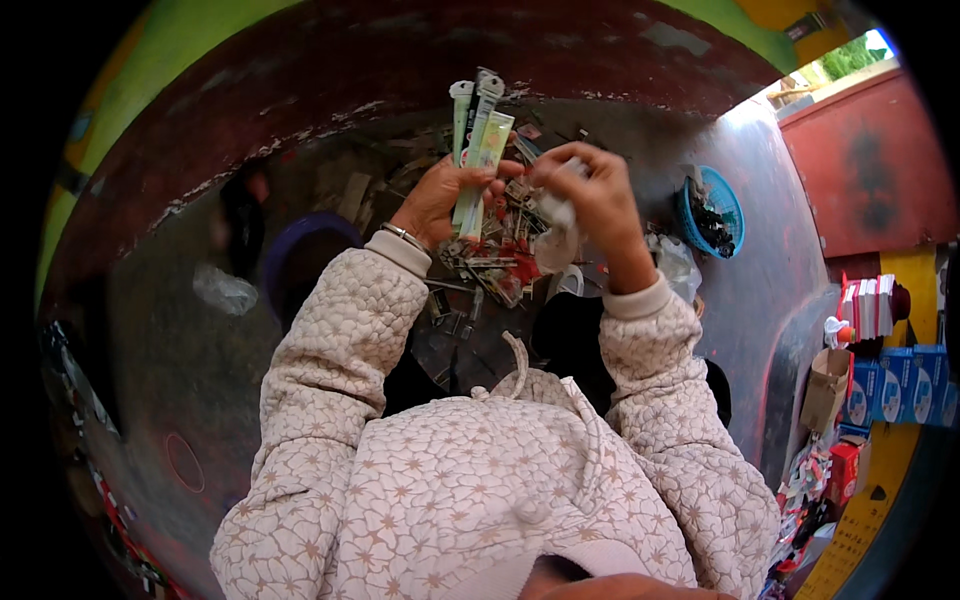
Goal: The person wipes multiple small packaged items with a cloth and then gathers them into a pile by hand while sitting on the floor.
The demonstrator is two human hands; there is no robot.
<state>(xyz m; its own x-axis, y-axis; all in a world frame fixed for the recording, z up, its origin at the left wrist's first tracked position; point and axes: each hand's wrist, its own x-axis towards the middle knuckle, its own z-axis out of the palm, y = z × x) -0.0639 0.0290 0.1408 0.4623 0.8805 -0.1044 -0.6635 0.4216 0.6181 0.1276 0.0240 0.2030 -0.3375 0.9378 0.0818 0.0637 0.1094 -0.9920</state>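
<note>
My left hand is closed around several slim, long packets held upright in a fanned bundle. They are pale green, black and light yellow-green, and some have a hanging hole at the top. To the right, my right hand is raised beside them with its fingers curled in. A crumpled, translucent piece of plastic hangs below those fingers and seems pinched in them. Motion smears its edge a little. Under both hands lies a heap of mixed small items, with metal pieces, red bits and slim packets.
A blue basket holding dark stuff stands at the right. Left of the heap is a purple tub, with a clear plastic bag beside it. Blue boxes and a brown carton line the right edge. A dark red wall rises behind.
</note>
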